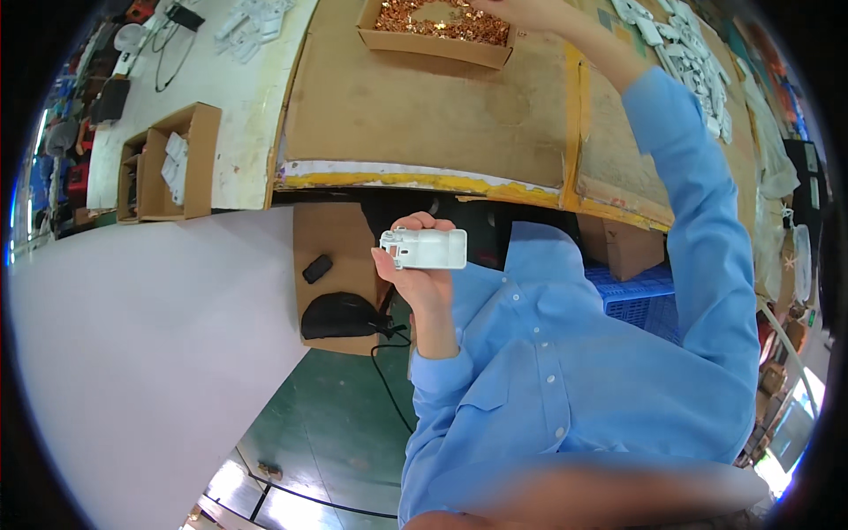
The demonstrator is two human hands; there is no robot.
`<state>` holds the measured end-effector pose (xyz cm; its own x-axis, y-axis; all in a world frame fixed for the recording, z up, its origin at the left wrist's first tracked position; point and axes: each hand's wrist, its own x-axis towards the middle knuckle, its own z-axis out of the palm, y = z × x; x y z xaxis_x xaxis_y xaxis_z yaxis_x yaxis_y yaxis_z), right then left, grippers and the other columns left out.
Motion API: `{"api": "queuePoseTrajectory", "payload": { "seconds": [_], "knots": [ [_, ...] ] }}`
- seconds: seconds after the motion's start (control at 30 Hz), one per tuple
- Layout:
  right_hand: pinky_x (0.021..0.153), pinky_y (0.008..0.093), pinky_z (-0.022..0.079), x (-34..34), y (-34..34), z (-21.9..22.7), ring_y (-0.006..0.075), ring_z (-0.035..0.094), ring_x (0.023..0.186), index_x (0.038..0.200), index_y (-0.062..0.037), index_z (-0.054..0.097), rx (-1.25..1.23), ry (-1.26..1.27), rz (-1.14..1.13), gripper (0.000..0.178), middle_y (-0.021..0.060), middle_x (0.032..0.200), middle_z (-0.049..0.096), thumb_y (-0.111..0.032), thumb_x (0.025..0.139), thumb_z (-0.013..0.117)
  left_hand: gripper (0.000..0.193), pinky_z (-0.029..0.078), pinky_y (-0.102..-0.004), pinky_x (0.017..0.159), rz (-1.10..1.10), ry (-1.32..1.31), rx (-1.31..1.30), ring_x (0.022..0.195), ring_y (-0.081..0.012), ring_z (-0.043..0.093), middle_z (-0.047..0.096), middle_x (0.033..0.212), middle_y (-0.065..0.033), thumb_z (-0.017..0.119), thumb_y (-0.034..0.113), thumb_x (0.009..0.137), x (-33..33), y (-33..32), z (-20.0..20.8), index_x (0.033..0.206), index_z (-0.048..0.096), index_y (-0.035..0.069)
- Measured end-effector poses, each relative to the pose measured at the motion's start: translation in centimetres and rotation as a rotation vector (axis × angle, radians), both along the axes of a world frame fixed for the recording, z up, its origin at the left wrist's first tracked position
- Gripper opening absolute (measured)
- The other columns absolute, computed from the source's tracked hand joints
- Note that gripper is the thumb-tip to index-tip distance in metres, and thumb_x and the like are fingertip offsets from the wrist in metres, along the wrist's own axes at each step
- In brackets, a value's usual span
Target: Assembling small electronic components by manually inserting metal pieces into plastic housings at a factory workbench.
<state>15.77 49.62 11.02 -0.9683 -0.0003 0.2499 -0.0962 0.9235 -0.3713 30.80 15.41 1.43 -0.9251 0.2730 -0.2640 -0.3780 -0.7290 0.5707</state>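
Note:
My left hand [422,278] is closed around a white plastic housing [433,249], held level in front of my body. The housing is a small oblong shell with its hollow inside and a slotted end showing. Far off at the top edge, my right hand [521,12] reaches over a shallow cardboard tray [433,44] full of small copper-coloured metal parts [420,18]. The fingertips of that hand are pinched together at the parts. Whatever lies between them is too small to make out, and the upper edge of the picture cuts off part of the hand.
A cardboard-covered workbench [424,115] with a taped front edge lies before me. White plastic pieces [693,62] are heaped at its right. On the left, a white table [238,124] bears an open cardboard box [199,159]. Beneath the bench stands a blue plastic crate [632,296].

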Motion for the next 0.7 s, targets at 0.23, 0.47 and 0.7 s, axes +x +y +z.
{"api": "queuePoseTrajectory", "payload": {
  "seconds": [0.23,0.47,0.7],
  "knots": [
    [0.068,0.0446,0.051,-8.3,2.9,-3.8,0.0364,0.066,0.077,0.075,-0.0011,0.068,0.256,-0.241,0.107,0.013,0.0203,0.075,0.067,-0.013,0.074,0.063,0.071,0.05,-0.04,0.072,-0.096,-0.084,-0.066,0.08,-0.0293,0.06,0.053,0.087,-0.0108,0.05,0.076,0.081,-2.6,0.7,-0.8,0.091,0.053,0.006],
    [0.07,0.0464,0.051,-9.1,2.5,-4.5,0.0388,0.065,0.079,0.076,0.0011,0.068,0.361,-0.333,0.082,0.015,0.0233,0.077,0.066,-0.013,0.073,0.066,0.07,0.049,-0.0406,0.074,-0.217,-0.059,-0.044,0.08,-0.0289,0.059,0.055,0.087,-0.0106,0.051,0.076,0.081,-5.4,2.1,-0.9,0.092,0.053,0.006],
    [0.071,0.0462,0.051,-8.8,1.3,-2.7,0.0387,0.065,0.081,0.08,0.002,0.068,0.385,-0.426,0.057,0.016,0.024,0.081,0.067,-0.013,0.075,0.065,0.072,0.046,-0.0408,0.074,-0.167,-0.131,0.019,0.083,-0.0242,0.055,0.052,0.091,-0.0069,0.04,0.074,0.088,-6.5,4.3,1.0,0.115,0.056,0.009]
  ]
}}
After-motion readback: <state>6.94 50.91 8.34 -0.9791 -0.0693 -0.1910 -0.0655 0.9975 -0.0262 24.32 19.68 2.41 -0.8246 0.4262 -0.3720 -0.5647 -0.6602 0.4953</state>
